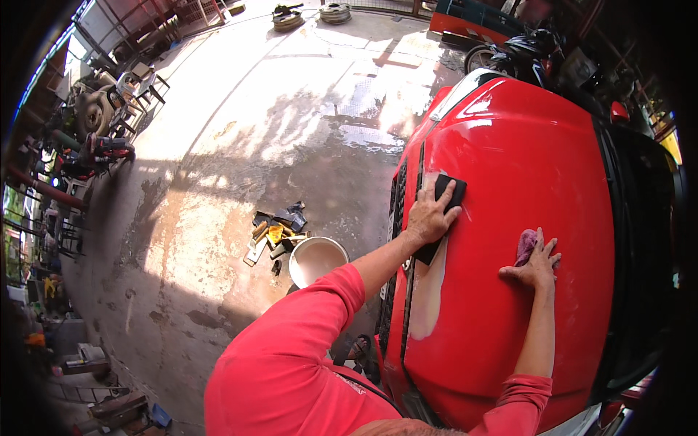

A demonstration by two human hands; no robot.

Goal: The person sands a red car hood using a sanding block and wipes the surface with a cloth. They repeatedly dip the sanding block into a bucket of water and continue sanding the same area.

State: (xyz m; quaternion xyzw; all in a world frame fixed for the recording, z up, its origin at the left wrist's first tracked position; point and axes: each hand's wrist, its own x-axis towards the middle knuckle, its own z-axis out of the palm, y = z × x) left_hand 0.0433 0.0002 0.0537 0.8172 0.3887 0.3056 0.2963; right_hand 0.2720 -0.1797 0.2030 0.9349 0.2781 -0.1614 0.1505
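My left hand [429,216] presses down on a long black sanding block [451,192], its thumb and fingers spread across the top. The block lies along the front edge of a red car hood [494,305], over a pale, dull patch [427,301] in the paint. Farther right, my right hand [538,263] rests on the hood with its fingers spread. A crumpled purple cloth [525,247] sits between its thumb and forefinger, partly under the hand. Both forearms come from red sleeves.
On the concrete floor [218,291] left of the car stand a white bucket [318,260] and a pile of small tools and blocks [276,231]. A motorcycle [520,54] is parked beyond the hood. Chairs [142,83] and clutter line the left side.
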